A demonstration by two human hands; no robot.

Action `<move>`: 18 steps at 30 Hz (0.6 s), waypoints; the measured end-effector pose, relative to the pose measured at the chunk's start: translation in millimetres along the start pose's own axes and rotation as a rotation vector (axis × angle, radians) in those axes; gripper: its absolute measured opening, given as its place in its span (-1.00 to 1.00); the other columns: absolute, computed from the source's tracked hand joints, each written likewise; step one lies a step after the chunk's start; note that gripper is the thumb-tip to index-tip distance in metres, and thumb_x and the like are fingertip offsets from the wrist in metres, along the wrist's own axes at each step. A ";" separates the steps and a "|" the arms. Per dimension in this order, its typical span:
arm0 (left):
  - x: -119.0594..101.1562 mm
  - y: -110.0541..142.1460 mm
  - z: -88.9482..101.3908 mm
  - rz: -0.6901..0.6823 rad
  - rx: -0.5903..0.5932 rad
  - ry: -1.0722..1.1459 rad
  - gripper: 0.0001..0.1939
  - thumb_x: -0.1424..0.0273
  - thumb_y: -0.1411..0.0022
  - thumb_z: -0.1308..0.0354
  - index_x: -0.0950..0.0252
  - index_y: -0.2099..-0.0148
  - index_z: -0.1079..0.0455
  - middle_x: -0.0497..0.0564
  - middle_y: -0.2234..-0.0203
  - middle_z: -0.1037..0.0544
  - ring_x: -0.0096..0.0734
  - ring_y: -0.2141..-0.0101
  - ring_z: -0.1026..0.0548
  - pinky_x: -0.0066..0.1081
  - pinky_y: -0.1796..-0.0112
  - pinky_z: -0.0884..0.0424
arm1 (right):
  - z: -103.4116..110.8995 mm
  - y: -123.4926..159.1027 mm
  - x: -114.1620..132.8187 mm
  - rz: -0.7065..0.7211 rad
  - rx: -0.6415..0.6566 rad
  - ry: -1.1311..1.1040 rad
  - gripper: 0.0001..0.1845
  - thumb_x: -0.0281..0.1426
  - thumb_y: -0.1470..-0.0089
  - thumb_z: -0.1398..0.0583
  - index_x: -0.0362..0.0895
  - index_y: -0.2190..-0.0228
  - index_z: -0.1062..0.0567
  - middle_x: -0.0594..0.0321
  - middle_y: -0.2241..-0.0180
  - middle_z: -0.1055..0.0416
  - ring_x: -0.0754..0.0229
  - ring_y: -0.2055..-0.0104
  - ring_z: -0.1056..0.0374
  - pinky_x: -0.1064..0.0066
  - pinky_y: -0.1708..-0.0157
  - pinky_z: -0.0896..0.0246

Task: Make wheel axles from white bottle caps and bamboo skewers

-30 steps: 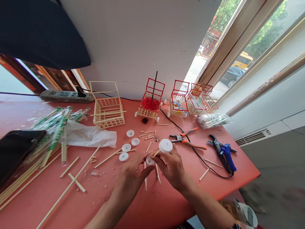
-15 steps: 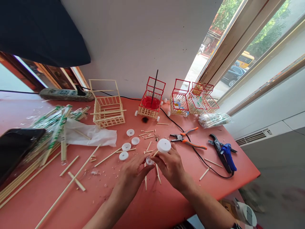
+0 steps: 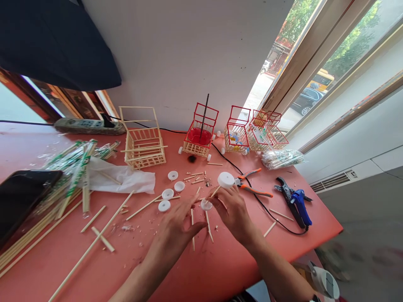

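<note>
Right hand (image 3: 234, 207): fingers closed on a short stick (image 3: 215, 192), held above the bench (image 3: 220, 268), a white cap at either end, the upper cap (image 3: 226, 179) over the fingertips, the lower cap (image 3: 206, 204) between the two hands; whether the caps are fixed fast cannot be told. Left hand (image 3: 176, 222): spread, thumb well apart from the fingers, seemingly holding nothing, just beside the lower cap. Loose caps, four (image 3: 168, 193), lying left of the fingers; cut sticks, two (image 3: 208, 226), below the lower cap; pliers (image 3: 255, 191), orange-handled, partly behind the upper cap; glue gun (image 3: 300, 209), blue and black, at right, with cable (image 3: 296, 233). Risks, by judgement: lower cap dropping or tilting, should its joint be weak and the left hand give no support; upper cap knocked askew, should the right fingers press its rim; cut sticks scattered, should either wrist sink onto them
</note>
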State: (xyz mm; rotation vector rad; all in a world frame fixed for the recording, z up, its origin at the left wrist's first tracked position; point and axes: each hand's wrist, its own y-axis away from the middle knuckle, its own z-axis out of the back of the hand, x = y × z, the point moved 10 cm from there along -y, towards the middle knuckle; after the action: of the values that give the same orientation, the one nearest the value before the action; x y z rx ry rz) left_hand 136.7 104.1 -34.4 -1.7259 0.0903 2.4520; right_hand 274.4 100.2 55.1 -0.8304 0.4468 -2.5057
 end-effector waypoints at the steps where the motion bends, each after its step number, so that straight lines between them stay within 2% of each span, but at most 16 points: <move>1: -2.1 0.9 2.0 -0.021 -0.010 -0.010 -0.46 0.23 -0.06 -0.39 0.10 -0.12 -0.50 0.06 0.06 -0.65 0.02 0.06 -0.56 -0.15 -0.02 -0.39 | 3.9 -2.5 -3.5 -0.008 0.014 0.049 -0.70 -0.30 -0.40 -0.07 -0.10 0.37 -0.46 0.22 0.34 -0.52 0.16 0.25 -0.36 0.33 0.15 -0.09; 4: -12.2 4.9 6.5 -0.097 -0.027 -0.041 -0.65 0.22 -0.22 -0.27 0.08 -0.05 -0.54 0.04 0.06 -0.64 -0.02 0.02 -0.55 -0.18 -0.03 -0.38 | 12.2 -15.8 -11.9 -0.008 0.103 0.248 -0.74 -0.35 -0.38 -0.11 -0.11 0.37 -0.46 0.24 0.36 -0.52 0.17 0.28 -0.36 0.33 0.19 -0.04; 7: -21.1 8.8 6.3 -0.151 -0.023 -0.058 -0.72 0.24 -0.27 -0.21 0.11 0.00 -0.57 0.07 0.04 -0.64 0.00 -0.01 -0.53 -0.17 -0.03 -0.38 | 8.9 -38.1 -17.0 0.018 0.271 0.469 -0.79 -0.37 -0.35 -0.16 -0.13 0.35 -0.50 0.22 0.35 -0.55 0.15 0.24 -0.39 0.30 0.17 -0.01; 10: -25.5 10.6 3.4 -0.170 -0.010 -0.044 -0.76 0.26 -0.27 -0.20 0.15 0.06 -0.59 0.11 0.04 -0.64 0.03 -0.02 -0.52 -0.12 -0.04 -0.37 | -13.2 -61.6 -20.8 0.090 0.509 0.674 -0.89 -0.49 -0.29 -0.19 -0.15 0.29 -0.53 0.17 0.28 -0.58 0.09 0.17 -0.43 0.26 0.14 -0.02; 12: -27.1 10.9 0.6 -0.175 0.012 -0.030 -0.78 0.28 -0.28 -0.19 0.15 0.09 -0.60 0.11 0.05 -0.64 0.02 -0.01 -0.53 -0.12 -0.03 -0.38 | -33.9 -74.1 -23.7 0.158 0.643 0.763 -0.86 -0.61 -0.17 -0.24 -0.17 0.26 -0.56 0.12 0.25 -0.60 0.05 0.13 -0.45 0.24 0.10 -0.03; 18: -31.3 10.2 -0.4 -0.195 0.027 -0.036 -0.80 0.31 -0.30 -0.15 0.15 0.13 -0.60 0.10 0.11 -0.66 0.00 0.04 -0.53 -0.13 0.03 -0.41 | -78.2 -99.7 -41.2 0.184 0.750 0.840 -0.81 -0.65 -0.11 -0.22 -0.21 0.35 -0.62 0.03 0.24 -0.63 0.00 0.15 -0.50 0.16 0.01 -0.10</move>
State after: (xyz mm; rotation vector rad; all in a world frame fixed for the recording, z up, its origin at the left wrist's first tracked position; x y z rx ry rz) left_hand 145.9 91.4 -5.5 -1.5969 -0.0460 2.3287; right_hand 222.9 217.7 19.1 0.5376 -0.1817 -2.4338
